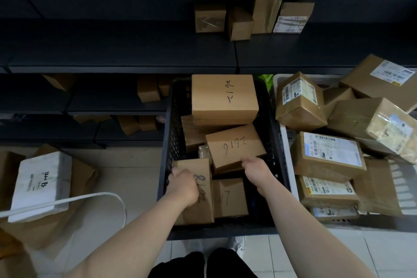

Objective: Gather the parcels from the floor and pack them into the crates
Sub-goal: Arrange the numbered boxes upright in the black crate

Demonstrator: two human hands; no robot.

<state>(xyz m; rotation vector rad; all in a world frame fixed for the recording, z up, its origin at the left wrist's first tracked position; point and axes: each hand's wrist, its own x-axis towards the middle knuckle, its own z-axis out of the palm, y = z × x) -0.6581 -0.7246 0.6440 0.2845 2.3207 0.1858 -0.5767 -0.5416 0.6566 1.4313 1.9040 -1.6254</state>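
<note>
From the head view, packing is under way. The left hand [183,185] has its grip curled over the far edge of a small box [203,211] standing in the near left corner of the black crate [164,171]. The right hand [256,168] meets the near edge of a marked box [234,145] lying mid-crate; whether that grip is closed I cannot tell. I judge the boxes are being settled into place. Next would come the white parcel [42,184] on the floor [128,174] to the left, which must be lifted over the crate's wall. Room inside is tight, and the white crate [289,165] alongside is heaped.
</note>
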